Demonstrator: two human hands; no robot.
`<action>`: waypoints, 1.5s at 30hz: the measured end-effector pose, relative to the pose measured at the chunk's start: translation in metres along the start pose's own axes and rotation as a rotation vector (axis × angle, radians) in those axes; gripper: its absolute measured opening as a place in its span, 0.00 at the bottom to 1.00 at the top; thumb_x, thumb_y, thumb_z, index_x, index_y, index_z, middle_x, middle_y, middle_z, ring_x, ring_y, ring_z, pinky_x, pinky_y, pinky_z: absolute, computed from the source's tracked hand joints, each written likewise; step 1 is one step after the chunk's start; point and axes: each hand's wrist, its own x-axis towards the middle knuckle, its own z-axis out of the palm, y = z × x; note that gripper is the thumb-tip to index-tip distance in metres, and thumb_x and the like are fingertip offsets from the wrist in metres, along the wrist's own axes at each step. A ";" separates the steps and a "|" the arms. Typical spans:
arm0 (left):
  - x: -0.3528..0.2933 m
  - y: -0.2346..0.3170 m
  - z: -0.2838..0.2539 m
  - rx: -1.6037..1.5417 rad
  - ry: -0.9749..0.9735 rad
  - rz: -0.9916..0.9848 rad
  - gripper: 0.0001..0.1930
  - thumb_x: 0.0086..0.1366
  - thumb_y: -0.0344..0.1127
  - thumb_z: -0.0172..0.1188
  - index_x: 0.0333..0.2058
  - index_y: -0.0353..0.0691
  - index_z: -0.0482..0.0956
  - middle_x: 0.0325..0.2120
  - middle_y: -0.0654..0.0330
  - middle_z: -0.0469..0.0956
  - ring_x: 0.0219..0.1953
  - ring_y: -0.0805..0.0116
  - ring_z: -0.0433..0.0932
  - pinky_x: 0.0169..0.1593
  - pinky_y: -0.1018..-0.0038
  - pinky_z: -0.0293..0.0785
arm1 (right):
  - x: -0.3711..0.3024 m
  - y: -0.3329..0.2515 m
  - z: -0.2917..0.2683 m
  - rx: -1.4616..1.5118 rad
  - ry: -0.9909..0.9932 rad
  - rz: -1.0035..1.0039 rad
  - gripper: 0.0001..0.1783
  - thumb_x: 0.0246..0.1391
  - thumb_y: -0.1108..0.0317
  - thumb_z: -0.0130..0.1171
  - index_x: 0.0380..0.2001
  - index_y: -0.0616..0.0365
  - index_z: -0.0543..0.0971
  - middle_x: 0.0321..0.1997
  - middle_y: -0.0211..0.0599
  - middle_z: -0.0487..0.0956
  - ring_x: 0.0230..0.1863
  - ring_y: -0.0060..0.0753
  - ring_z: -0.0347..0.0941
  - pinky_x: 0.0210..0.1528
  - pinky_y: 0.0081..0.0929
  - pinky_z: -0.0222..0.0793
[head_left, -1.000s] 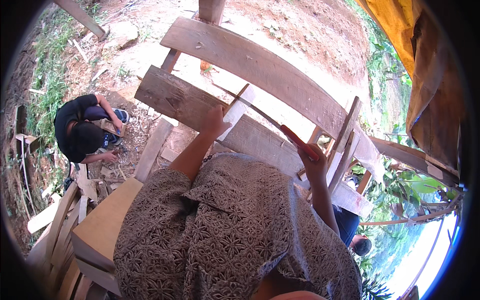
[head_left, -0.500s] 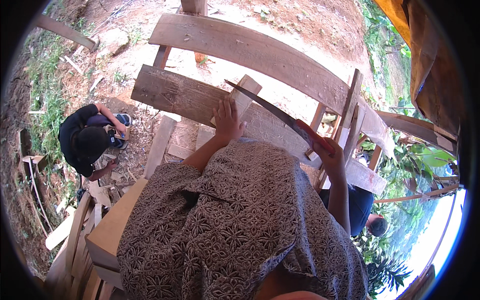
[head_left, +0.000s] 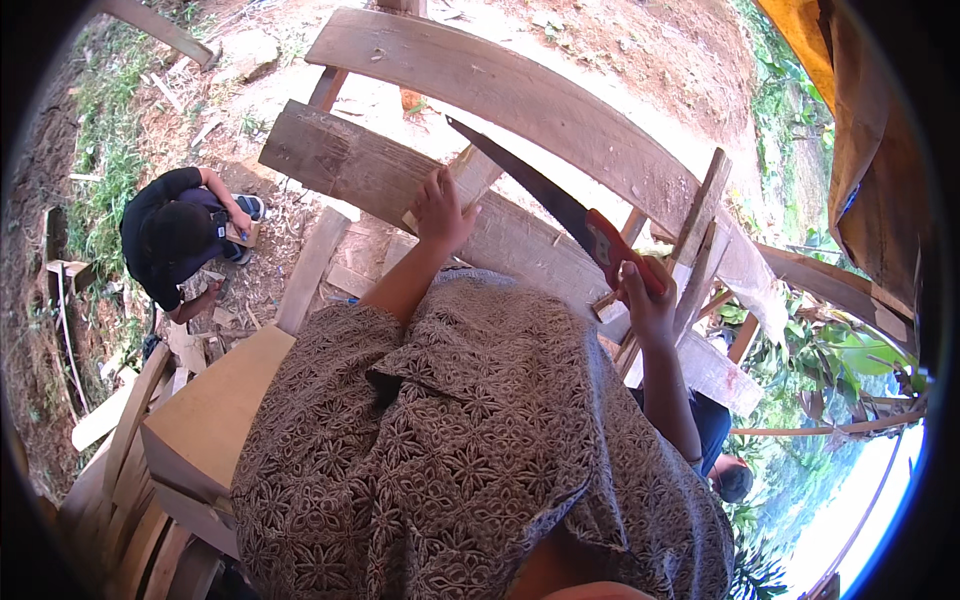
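Note:
My right hand (head_left: 648,292) is closed round the red handle of a handsaw (head_left: 545,192). Its dark, tapering blade points up and to the left, and its tip passes over the far end of a short wooden piece (head_left: 482,170). That piece lies crosswise on a weathered plank (head_left: 345,165). Over its near part, my left hand (head_left: 443,215) is curled, fingers bent round it and thumb on its right side. Whether the blade touches the wood, I cannot tell.
A second long plank (head_left: 480,80) runs beyond the first. At left a person in black (head_left: 165,245) crouches over a small wooden piece. Another person (head_left: 715,440) is at lower right. Stacked boards (head_left: 130,440) and a pale wooden block (head_left: 225,400) lie at lower left.
The saw has rolled, so more of its blade's flat side shows, and it slants more steeply. My left fingers, flatter before, now bend round the wooden piece. The whole view has shifted slightly.

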 end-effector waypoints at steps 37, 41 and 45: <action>0.024 -0.012 0.003 0.238 0.198 0.152 0.49 0.63 0.68 0.56 0.70 0.35 0.59 0.73 0.45 0.53 0.77 0.43 0.47 0.76 0.41 0.40 | 0.078 0.196 0.060 -0.781 -0.041 -0.271 0.33 0.48 0.45 0.75 0.45 0.64 0.80 0.41 0.46 0.80 0.40 0.45 0.80 0.43 0.41 0.76; 0.025 -0.010 0.000 0.230 0.188 0.125 0.46 0.63 0.66 0.57 0.69 0.37 0.61 0.72 0.48 0.56 0.76 0.45 0.49 0.76 0.40 0.42 | 0.087 0.173 0.064 -0.655 -0.102 -0.064 0.32 0.51 0.45 0.73 0.47 0.62 0.82 0.47 0.46 0.81 0.48 0.50 0.79 0.52 0.44 0.74; 0.028 -0.009 0.000 0.205 0.229 0.149 0.45 0.64 0.67 0.55 0.67 0.36 0.63 0.70 0.45 0.59 0.73 0.41 0.54 0.74 0.39 0.45 | 0.109 0.131 0.044 -0.524 -0.107 0.063 0.21 0.59 0.49 0.68 0.39 0.58 0.84 0.44 0.43 0.81 0.45 0.45 0.78 0.49 0.40 0.73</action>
